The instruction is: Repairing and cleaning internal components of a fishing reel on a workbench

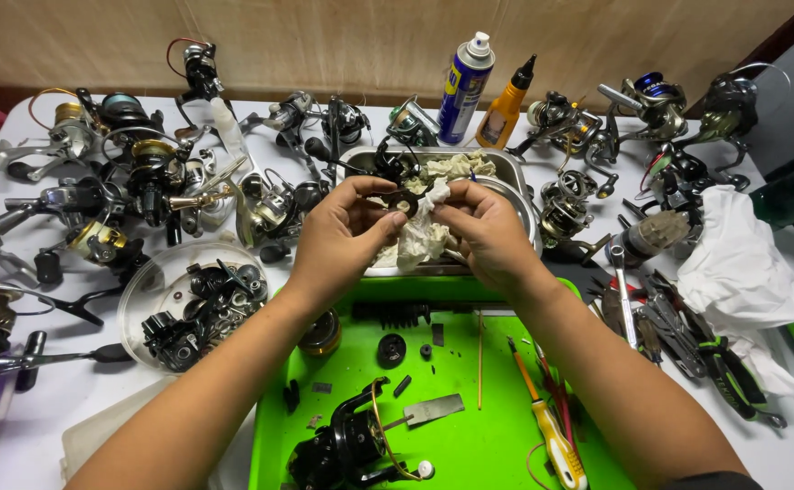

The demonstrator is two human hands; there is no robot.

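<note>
Green plastic tray [469,445] held a black spinning reel [347,445] and a screwdriver [551,436]. Above it, a small dark reel part [400,201], lying crosswise, was pinched by the left hand [347,238]; a crumpled cloth [422,234] was clenched in the right hand [488,234].

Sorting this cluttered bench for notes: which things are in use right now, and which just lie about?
In use: left hand, small dark reel part, right hand, crumpled rag.

Lying about: spray can, orange oil bottle, green tray, yellow-handled screwdriver, bowl of reel parts.

A dark brown part [403,200] and a grimy cream rag [424,231] are being held; a bright green tray [469,436] is showing below, blue and orange bottles [466,86] beyond.
</note>
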